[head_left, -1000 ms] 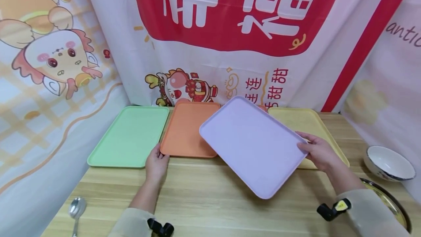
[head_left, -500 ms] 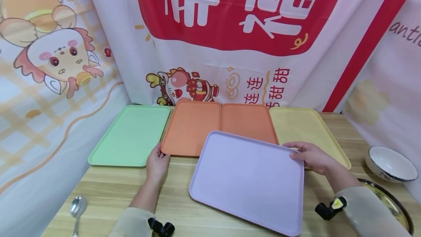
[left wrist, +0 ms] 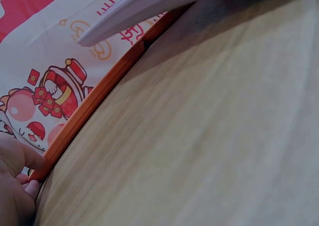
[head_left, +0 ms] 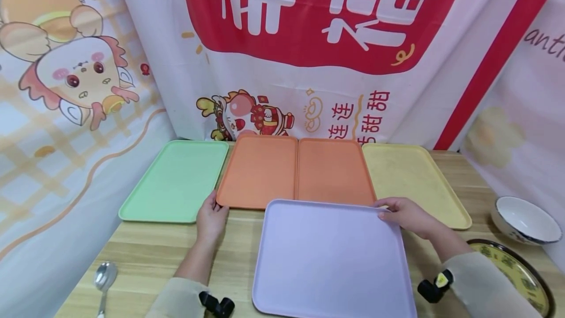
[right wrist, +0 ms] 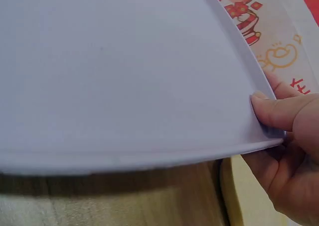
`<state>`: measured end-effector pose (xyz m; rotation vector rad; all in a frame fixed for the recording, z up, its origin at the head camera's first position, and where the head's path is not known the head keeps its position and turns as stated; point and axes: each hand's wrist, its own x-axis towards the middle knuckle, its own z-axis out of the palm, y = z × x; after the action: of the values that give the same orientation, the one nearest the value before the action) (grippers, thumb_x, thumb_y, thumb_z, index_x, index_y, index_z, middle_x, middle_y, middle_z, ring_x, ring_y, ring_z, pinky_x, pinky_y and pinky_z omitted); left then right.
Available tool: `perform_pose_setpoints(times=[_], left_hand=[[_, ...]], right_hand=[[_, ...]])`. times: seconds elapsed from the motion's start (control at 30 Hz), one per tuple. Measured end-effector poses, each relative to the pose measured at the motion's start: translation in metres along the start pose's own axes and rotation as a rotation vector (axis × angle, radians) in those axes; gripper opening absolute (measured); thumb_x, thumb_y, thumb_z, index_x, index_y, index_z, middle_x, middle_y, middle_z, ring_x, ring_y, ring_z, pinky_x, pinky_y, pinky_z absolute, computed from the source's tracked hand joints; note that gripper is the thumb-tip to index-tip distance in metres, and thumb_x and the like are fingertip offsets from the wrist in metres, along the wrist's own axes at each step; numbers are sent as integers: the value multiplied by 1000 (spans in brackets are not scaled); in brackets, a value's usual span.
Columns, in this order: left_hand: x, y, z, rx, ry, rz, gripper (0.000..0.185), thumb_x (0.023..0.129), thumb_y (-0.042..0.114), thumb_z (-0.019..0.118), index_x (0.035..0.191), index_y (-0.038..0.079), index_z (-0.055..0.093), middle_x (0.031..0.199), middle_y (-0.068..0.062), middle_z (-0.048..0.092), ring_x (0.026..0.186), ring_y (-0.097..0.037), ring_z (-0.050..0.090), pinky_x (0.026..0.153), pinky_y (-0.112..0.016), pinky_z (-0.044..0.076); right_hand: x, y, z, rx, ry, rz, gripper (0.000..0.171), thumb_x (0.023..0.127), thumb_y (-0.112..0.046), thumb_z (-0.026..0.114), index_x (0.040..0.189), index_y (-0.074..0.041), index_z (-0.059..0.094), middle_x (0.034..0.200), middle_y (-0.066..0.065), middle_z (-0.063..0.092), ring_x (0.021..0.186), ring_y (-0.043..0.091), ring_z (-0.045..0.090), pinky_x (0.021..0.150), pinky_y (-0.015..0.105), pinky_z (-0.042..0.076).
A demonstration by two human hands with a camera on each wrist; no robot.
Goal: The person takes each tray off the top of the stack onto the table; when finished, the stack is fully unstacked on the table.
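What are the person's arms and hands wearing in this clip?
Both hands, left hand and right hand, are bare, with no gloves. Each forearm has a pale beige long sleeve. A small black camera mount sits at each wrist; the right one carries a yellow mark.

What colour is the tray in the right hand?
Pale lilac tray, clearest in the head view.

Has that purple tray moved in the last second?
Yes. The purple tray, gripped at its corner by the right hand, has come down and toward the person, uncovering the right orange tray it hid earlier.
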<state>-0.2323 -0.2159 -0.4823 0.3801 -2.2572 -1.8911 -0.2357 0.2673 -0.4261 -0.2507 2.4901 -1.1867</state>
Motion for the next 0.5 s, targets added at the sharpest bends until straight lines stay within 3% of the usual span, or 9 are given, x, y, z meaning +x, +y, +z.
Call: perform_pose_setpoints(times=[0.13, 0.37, 0.5], left_hand=[[1, 0, -1, -6, -5, -2, 65, 96, 0, 53, 152, -7, 21, 156, -28, 27, 145, -39, 31, 120, -42, 34], [2, 0, -2, 23, -22, -29, 66, 98, 8, 53, 154, -4, 19, 159, -25, 25, 147, -36, 29, 120, -41, 34], [2, 0, -1, 18, -27, -27, 67, 98, 9, 53, 154, -3, 19, 159, -25, 25, 147, -35, 28, 120, -40, 35]], right_hand=[[3, 1, 10, -74, 44, -17, 35, 95, -18, 64, 125, -2, 65, 126, 20, 64, 105, 24, 59, 82, 30, 56], [4, 3, 21, -148, 73, -88, 25, 95, -9, 61, 118, 0, 68, 117, 18, 69, 108, 28, 62, 88, 41, 59], [5, 0, 25, -197, 72, -80, 24, 95, -5, 59, 117, -3, 70, 117, 15, 70, 109, 29, 63, 90, 44, 59]])
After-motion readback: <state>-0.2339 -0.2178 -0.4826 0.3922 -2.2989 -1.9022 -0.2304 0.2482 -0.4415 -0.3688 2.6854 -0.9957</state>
